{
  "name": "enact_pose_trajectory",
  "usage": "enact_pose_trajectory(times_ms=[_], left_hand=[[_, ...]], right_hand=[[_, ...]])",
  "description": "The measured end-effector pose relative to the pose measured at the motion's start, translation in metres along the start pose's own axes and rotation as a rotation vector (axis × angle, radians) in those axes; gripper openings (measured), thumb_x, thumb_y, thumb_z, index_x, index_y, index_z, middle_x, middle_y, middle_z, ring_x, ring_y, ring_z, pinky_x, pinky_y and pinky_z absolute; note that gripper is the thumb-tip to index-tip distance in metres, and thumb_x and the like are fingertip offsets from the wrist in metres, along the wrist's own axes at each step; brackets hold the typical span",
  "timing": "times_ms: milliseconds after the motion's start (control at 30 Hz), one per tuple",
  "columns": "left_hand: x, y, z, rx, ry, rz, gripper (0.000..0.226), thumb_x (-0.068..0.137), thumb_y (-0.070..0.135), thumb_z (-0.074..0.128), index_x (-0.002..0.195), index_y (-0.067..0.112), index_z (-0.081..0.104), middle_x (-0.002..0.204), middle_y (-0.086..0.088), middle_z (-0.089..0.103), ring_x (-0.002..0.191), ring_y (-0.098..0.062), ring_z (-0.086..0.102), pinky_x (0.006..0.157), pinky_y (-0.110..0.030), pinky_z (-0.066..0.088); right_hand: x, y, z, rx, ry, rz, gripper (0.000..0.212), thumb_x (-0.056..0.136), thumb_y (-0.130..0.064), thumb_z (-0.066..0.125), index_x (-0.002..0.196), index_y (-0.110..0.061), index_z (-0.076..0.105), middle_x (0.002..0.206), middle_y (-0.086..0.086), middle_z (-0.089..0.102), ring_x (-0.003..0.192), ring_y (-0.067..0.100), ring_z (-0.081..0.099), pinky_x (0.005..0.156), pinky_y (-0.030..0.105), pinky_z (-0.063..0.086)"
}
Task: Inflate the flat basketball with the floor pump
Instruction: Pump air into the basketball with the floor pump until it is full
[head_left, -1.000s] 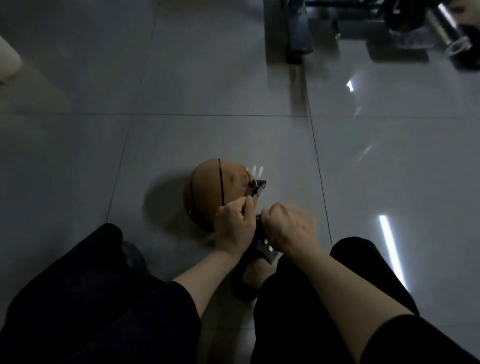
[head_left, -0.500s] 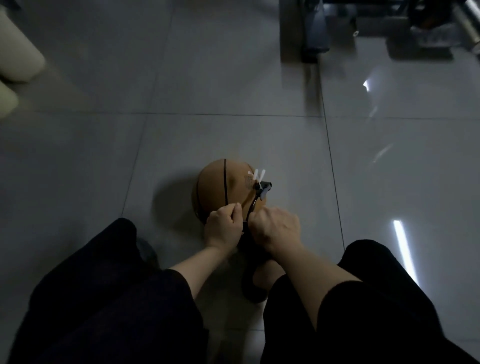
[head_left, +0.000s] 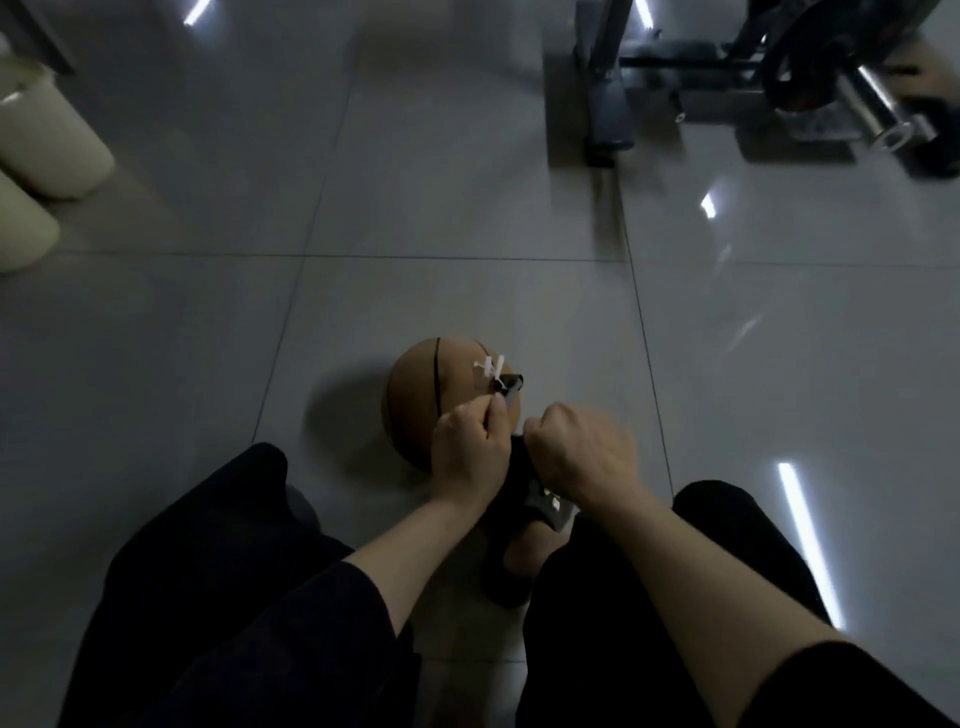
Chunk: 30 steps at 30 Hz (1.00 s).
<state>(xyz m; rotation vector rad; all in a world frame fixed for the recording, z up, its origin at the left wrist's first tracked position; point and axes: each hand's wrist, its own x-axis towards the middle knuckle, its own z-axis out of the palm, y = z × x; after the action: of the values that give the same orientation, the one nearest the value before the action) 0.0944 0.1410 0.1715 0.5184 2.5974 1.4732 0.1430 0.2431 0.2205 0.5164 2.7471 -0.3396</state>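
Note:
An orange basketball (head_left: 415, 395) lies on the grey tiled floor in front of my knees. A black pump head (head_left: 511, 385) with small white pieces sits on its upper right side, and a thin hose runs down from it towards my hands. My left hand (head_left: 470, 452) and my right hand (head_left: 582, 452) are side by side with curled fingers, gripping the black pump handle, which they almost wholly hide. The left hand's fingertips lie against the hose. Below the hands, the pump's base (head_left: 545, 503) shows beside my foot (head_left: 519, 561).
Dark exercise equipment (head_left: 608, 104) with a weight plate and a metal bar (head_left: 872, 109) stands at the far right. Two pale cylinders (head_left: 52, 140) stand at the far left. My dark-clad legs fill the near floor.
Both hands have kept their grip and shifted only slightly near the ball. The view has tilted up, so more of the equipment and the cylinders shows.

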Motion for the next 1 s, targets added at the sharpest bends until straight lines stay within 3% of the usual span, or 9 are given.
enact_pose_trajectory(times_ms=[67,167,300,433,533,733,867,933,1000], left_hand=[[-0.004,-0.024,0.009,0.012,-0.032,-0.070,0.043,0.090,0.033,0.033,0.051,0.016,0.037,0.044,0.004,0.036,0.040,-0.017,0.037,0.045,-0.037,0.026],[-0.011,-0.051,0.025,0.028,-0.057,-0.110,0.041,0.090,0.032,0.033,0.052,0.019,0.035,0.045,0.006,0.036,0.040,-0.013,0.035,0.043,-0.039,0.030],[0.001,-0.058,0.051,0.055,-0.090,-0.076,0.040,0.091,0.027,0.035,0.052,0.023,0.030,0.045,0.009,0.033,0.040,-0.008,0.032,0.044,-0.029,0.023],[0.008,-0.075,0.059,0.040,-0.085,-0.099,0.041,0.091,0.027,0.035,0.053,0.014,0.037,0.045,0.004,0.036,0.040,-0.013,0.035,0.043,-0.035,0.027],[0.012,-0.078,0.056,0.042,-0.097,-0.165,0.043,0.091,0.032,0.032,0.054,0.011,0.041,0.048,-0.002,0.042,0.044,-0.022,0.042,0.045,-0.037,0.033],[0.007,-0.042,0.035,0.114,-0.205,-0.099,0.044,0.098,0.022,0.038,0.055,0.018,0.041,0.048,0.000,0.044,0.045,-0.016,0.043,0.050,-0.026,0.027],[0.011,0.007,0.018,0.042,-0.022,0.016,0.041,0.091,0.023,0.039,0.057,0.003,0.049,0.056,-0.018,0.056,0.054,-0.031,0.051,0.053,-0.032,0.032],[0.020,0.040,0.008,0.009,0.022,0.082,0.041,0.091,0.022,0.041,0.052,0.010,0.039,0.050,-0.009,0.048,0.051,-0.024,0.045,0.057,-0.036,0.035],[0.026,0.062,0.001,-0.032,0.034,0.113,0.041,0.090,0.025,0.037,0.051,0.017,0.031,0.046,0.002,0.036,0.045,-0.013,0.034,0.051,-0.035,0.026]], right_hand=[[0.011,0.001,0.028,-0.010,-0.033,-0.024,0.027,0.096,-0.023,0.037,0.073,-0.009,0.042,0.066,0.000,0.040,0.055,0.018,0.041,0.048,0.026,0.028],[0.023,0.006,0.062,0.016,-0.060,0.045,0.028,0.095,-0.027,0.036,0.073,-0.019,0.052,0.067,-0.003,0.045,0.051,0.012,0.036,0.044,0.025,0.022],[0.042,0.025,0.079,0.064,-0.074,0.202,0.033,0.093,-0.028,0.040,0.061,-0.022,0.038,0.064,-0.002,0.045,0.054,0.015,0.041,0.048,0.028,0.032],[0.052,0.022,0.086,0.065,-0.086,0.195,0.033,0.095,-0.027,0.039,0.062,-0.022,0.040,0.065,-0.002,0.048,0.051,0.012,0.040,0.043,0.027,0.026],[0.057,0.017,0.078,0.047,-0.106,0.150,0.031,0.095,-0.025,0.037,0.070,-0.014,0.052,0.063,-0.001,0.045,0.052,0.014,0.040,0.046,0.026,0.028],[0.035,0.024,0.055,0.064,-0.164,0.091,0.030,0.095,-0.026,0.035,0.068,-0.013,0.044,0.080,0.007,0.053,0.066,0.024,0.049,0.051,0.027,0.029],[0.022,0.031,0.006,0.155,-0.113,0.104,0.032,0.093,-0.032,0.036,0.070,-0.011,0.045,0.079,0.008,0.050,0.080,0.030,0.055,0.065,0.032,0.037],[0.020,0.032,-0.031,0.203,-0.108,0.143,0.032,0.092,-0.035,0.038,0.069,-0.014,0.045,0.077,0.009,0.053,0.075,0.029,0.055,0.067,0.033,0.041],[0.019,0.032,-0.055,0.224,-0.076,0.146,0.031,0.091,-0.036,0.038,0.070,-0.015,0.048,0.075,0.008,0.056,0.071,0.027,0.056,0.067,0.034,0.042]])
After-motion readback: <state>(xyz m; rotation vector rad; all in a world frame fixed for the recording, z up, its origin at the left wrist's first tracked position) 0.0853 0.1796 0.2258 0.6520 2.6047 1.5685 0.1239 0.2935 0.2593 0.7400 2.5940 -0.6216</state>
